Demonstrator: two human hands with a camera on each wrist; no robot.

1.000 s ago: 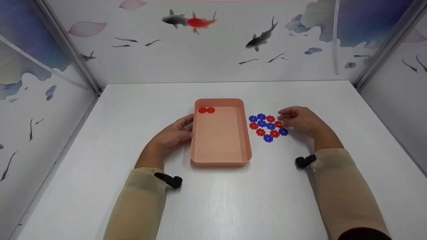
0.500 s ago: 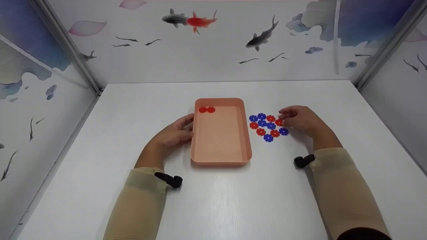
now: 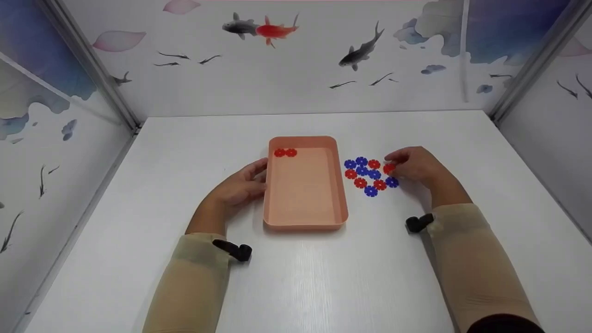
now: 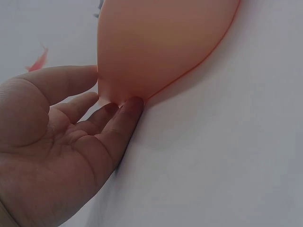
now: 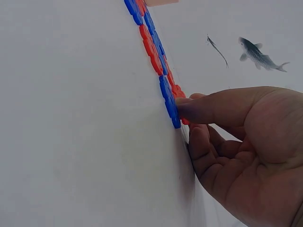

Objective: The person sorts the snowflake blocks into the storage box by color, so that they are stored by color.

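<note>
My left hand (image 3: pixel 240 187) rests its fingertips against the left wall of a shallow pink tray (image 3: pixel 340 203); in the left wrist view, the thumb and fingers (image 4: pixel 130 113) touch the wall's outside without wrapping round it. Two red snowflake discs (image 3: pixel 285 152) lie side by side in the tray's far left corner. To the tray's right, my right hand (image 3: pixel 418 169) pinches a red snowflake disc (image 3: pixel 389 168) at the edge of a loose group. Seen from the right wrist, that red disc (image 5: pixel 180 91) is partly hidden by the thumb, and a blue disc (image 5: pixel 167 97) stands just before it.
Several red and blue snowflake discs (image 3: pixel 374 174) lie flat between the tray and my right hand. The white table (image 3: pixel 296 277) is bounded by a printed back wall (image 3: pixel 296 88) and side walls. A black wrist camera (image 3: pixel 418 224) sticks out from each sleeve.
My right fingers have closed on the red disc, which has shifted slightly up and to the right, away from its neighbours. The left hand and tray have stayed put.
</note>
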